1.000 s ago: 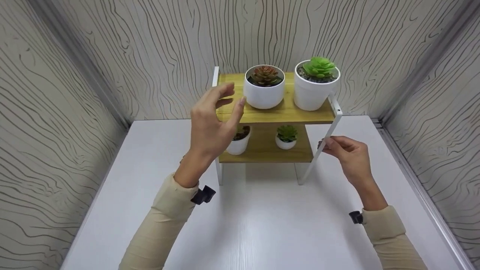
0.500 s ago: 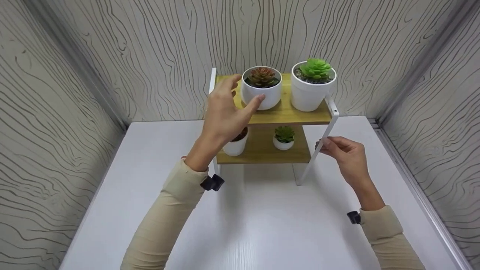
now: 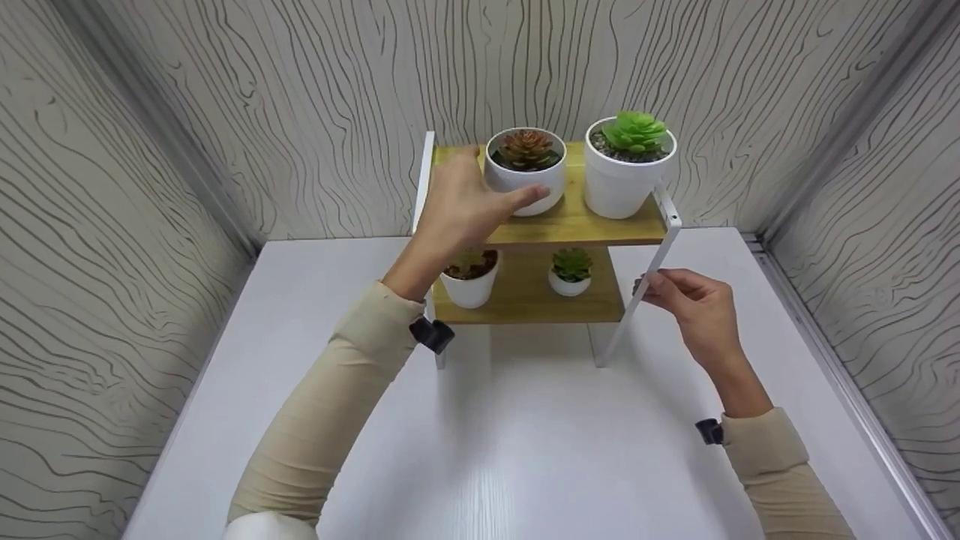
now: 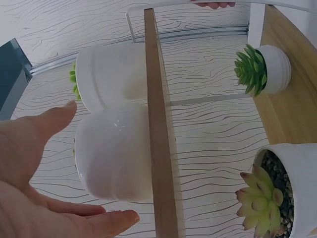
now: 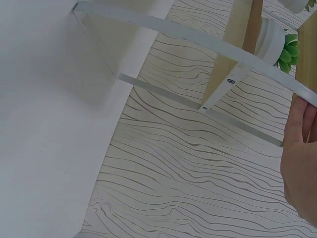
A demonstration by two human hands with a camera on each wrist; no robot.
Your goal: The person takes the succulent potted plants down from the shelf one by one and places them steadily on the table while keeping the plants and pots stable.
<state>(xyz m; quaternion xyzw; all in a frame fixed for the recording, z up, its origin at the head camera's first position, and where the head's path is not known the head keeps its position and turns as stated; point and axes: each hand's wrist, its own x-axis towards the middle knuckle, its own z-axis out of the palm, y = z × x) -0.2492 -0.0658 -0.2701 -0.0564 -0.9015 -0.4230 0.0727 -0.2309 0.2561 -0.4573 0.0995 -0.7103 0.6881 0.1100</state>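
The red-plant pot (image 3: 525, 181) stands on the top shelf (image 3: 517, 235), at two o'clock from the left hand (image 3: 461, 204), the nearer one, its thumb and fingers apart around it; the right hand (image 3: 703, 315) pinches the frame (image 3: 663, 253).

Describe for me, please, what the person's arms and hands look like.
The left hand and right hand are bare, with no gloves. The left sleeve and right sleeve are plain beige, close-fitting and creased, each ending in a broad cuff. A small black fitting sits at the left cuff, and another black fitting at the right. Something white shows at the left sleeve's upper end.
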